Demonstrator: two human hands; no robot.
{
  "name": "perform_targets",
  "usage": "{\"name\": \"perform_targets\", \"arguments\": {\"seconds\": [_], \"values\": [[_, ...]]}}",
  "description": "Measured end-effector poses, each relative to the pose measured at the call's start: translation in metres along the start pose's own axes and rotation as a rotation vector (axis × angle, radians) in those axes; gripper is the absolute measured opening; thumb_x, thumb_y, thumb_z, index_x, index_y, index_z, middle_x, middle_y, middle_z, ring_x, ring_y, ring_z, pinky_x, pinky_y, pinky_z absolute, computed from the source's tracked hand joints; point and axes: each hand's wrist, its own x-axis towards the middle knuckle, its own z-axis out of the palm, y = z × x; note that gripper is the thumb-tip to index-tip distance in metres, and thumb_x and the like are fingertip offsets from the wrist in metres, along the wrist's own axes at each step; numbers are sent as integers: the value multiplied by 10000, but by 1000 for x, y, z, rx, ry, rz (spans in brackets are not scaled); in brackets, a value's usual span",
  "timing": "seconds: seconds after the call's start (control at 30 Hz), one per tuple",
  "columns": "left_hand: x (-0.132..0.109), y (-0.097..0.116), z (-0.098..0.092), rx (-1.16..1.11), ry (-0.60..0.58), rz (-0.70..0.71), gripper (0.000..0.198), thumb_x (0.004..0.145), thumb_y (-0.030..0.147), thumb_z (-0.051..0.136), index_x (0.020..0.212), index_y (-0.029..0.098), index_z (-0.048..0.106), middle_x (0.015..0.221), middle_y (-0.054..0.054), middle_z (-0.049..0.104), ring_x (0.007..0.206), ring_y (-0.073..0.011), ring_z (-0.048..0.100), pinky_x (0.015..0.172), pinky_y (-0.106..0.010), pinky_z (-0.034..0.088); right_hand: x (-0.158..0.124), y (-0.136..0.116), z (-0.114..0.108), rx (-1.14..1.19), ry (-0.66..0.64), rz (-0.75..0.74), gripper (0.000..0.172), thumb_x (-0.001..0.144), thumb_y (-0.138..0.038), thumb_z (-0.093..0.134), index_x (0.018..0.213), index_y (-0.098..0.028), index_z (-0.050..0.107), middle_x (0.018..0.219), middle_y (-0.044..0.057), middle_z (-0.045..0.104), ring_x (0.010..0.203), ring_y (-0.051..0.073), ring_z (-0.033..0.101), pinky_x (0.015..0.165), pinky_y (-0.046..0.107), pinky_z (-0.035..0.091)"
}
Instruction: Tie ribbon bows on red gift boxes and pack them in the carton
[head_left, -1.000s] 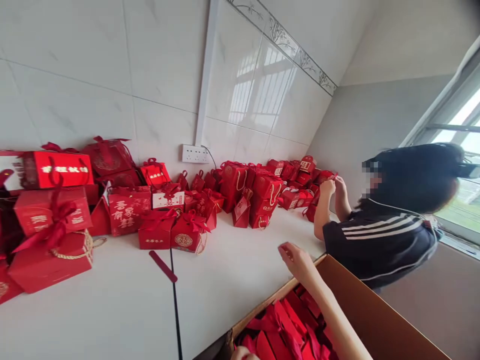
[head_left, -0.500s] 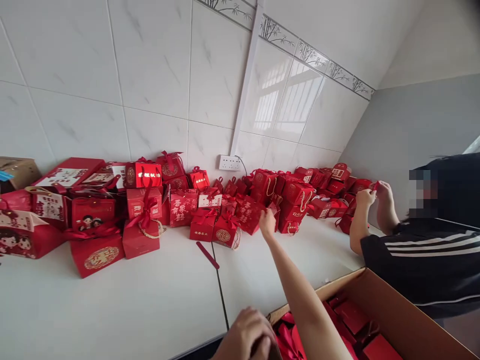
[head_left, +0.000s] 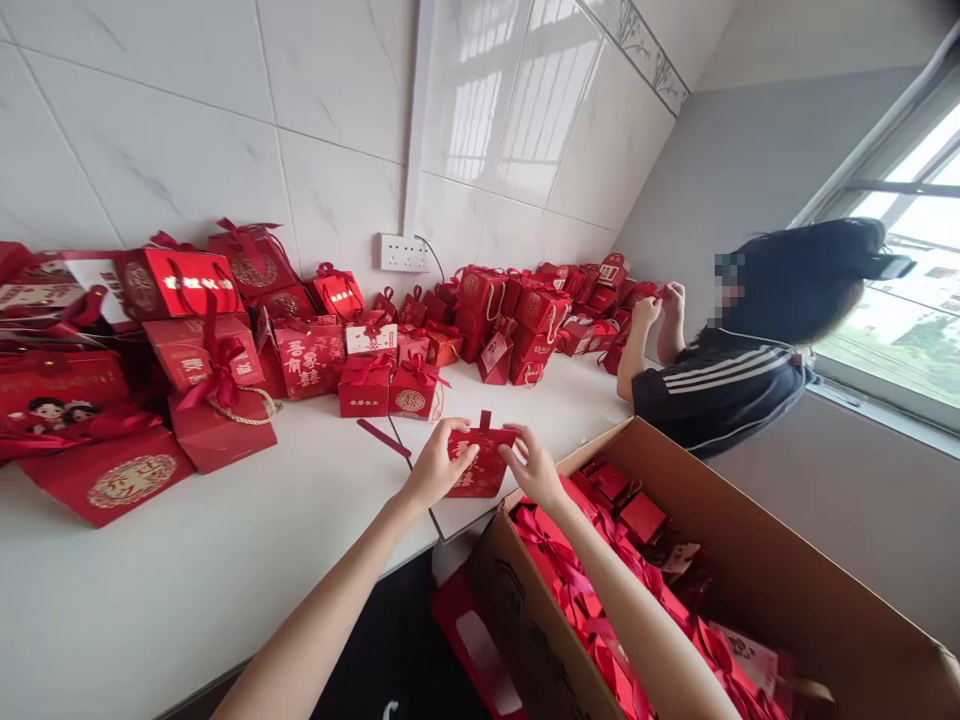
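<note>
Both hands hold one small red gift box (head_left: 480, 465) above the counter's (head_left: 225, 560) front edge. The left hand (head_left: 437, 468) has its fingers curled tight on the box's left side. The right hand (head_left: 534, 466) pinches the right side, beside the open carton (head_left: 787, 590).

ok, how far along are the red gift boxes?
Done, apparently: many made-up red boxes line the wall on the white counter. In hand: left hand and right hand hold one small red box at the counter edge; a co-worker's hands work another at the far end. Left: the cardboard carton looks full of flat red pieces.
</note>
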Motion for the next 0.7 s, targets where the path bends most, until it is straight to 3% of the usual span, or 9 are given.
{"name": "perform_targets", "arguments": {"seconds": [0.1,0.23,0.43,0.7], "values": [[3,-2,-2,-15,-3,28,125,850,235,527,949,208,456,1096,-74,599,1070,-187,580,939,-362,465,8,-17,-1,-19,38,-97,273,814,-363,547,1041,-212,548,1094,100,610,1041,222,572,900,396,466],[16,-3,-4,-20,-45,116,68,851,205,507,913,210,534,1007,-45,620,1016,-174,595,924,-341,474,20,-31,7,50,43,-27,162,824,-365,518,820,-213,573,808,40,642,747,184,604,719,339,502],[21,-7,3,-25,-40,134,140,877,178,475,980,206,565,972,-35,652,915,-147,636,841,-292,517,22,-25,15,124,63,38,136,789,-343,536,793,-210,563,769,21,649,698,173,606,668,317,500],[21,-4,6,-33,-55,99,188,893,231,451,1026,213,583,1015,-44,668,997,-166,627,912,-326,495,19,-19,13,184,57,46,142,778,-329,552,847,-205,552,818,28,639,758,175,612,737,343,499]]}}
